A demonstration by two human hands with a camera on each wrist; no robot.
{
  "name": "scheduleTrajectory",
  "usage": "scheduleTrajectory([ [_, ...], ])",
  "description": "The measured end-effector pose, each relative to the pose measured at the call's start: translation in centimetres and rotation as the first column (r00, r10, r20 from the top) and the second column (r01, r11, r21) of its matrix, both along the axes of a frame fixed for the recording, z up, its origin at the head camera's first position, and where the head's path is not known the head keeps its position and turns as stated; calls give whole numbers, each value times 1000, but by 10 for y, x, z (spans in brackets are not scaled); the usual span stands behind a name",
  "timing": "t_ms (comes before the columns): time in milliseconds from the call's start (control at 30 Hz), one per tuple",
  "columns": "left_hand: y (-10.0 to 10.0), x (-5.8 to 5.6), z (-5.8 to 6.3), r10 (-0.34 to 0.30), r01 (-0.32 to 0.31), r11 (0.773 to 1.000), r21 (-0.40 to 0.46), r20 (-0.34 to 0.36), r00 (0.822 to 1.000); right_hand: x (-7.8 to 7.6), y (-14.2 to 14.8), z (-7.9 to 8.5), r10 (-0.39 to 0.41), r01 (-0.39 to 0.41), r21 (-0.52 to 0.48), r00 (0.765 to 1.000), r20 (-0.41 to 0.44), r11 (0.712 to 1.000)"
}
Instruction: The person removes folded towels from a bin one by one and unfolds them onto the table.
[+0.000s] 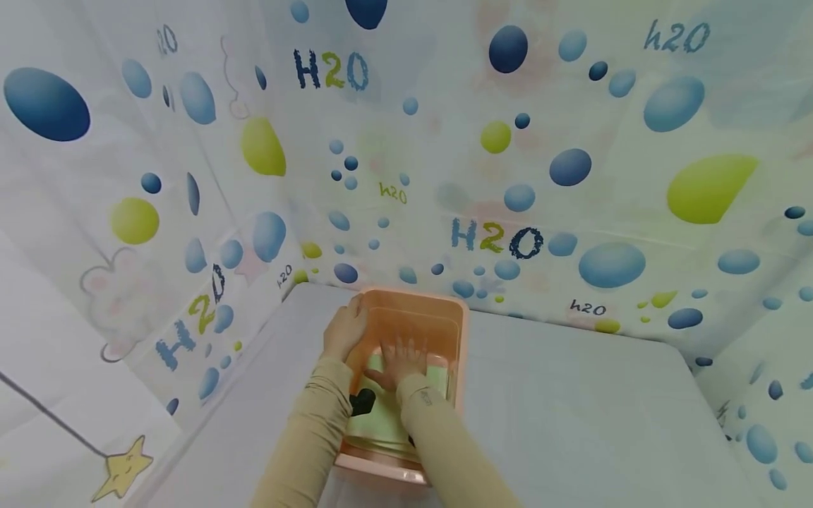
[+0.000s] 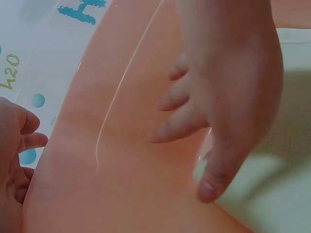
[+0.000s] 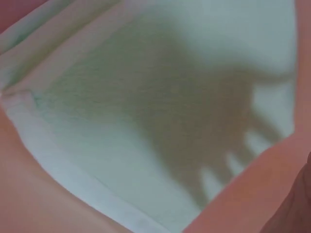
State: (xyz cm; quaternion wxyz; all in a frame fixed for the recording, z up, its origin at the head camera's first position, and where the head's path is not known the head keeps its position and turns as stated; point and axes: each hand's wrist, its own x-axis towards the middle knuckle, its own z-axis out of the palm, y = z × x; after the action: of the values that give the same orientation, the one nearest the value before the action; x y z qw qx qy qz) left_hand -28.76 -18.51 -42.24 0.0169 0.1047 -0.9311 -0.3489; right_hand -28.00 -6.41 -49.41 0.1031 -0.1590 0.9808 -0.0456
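A peach-orange plastic bin contains a folded pale green cloth item, probably clothing, with a black patch on it. My left hand holds the bin's left wall near the far corner; its curled fingertips meet the bin edge in the left wrist view. Inside the bin, my right hand is over the far part of the cloth, fingers spread and holding nothing. The right wrist view has the cloth close up, with a spread-finger shadow across it and folded layers at upper left.
The bin stands on a white-covered table, close to the back wall sheet printed with blue and green drops and H2O lettering. A similar printed sheet hangs on the left side. More tabletop extends to the bin's right.
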Motion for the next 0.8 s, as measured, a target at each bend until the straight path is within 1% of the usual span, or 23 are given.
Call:
scheduleTrajectory([
  [67, 1, 0, 0, 0, 0, 1000, 2, -1, 1000, 3, 1, -3, -9, 8, 30, 999, 34, 1000],
  [100, 1, 1, 0, 1, -1, 1000, 1, -5, 1000, 5, 1, -2, -15, 14, 22, 998, 62, 1000],
  [200, 1, 2, -3, 2, -3, 1000, -31, -26, 1000, 15, 1, 5, -27, 33, -33, 988, 153, 999],
  [233, 1, 3, -3, 5, -6, 999, -45, -32, 999, 19, 0, 10, -32, 41, -44, 982, 184, 998],
  [300, 0, 4, -4, 6, -8, 998, -63, -45, 999, 25, -1, 15, -39, 53, -60, 976, 215, 997],
  [500, 0, 7, -2, 1, -6, 996, -84, -65, 998, 29, -5, 17, -61, 72, -45, 976, 209, 996],
  [667, 0, 11, -1, -11, 3, 993, -122, -60, 998, 29, -8, 16, -90, 116, -96, 966, 241, 989],
  [800, 0, 11, 1, -19, 11, 990, -139, -57, 998, 28, -10, 14, -123, 155, -121, 964, 237, 981],
])
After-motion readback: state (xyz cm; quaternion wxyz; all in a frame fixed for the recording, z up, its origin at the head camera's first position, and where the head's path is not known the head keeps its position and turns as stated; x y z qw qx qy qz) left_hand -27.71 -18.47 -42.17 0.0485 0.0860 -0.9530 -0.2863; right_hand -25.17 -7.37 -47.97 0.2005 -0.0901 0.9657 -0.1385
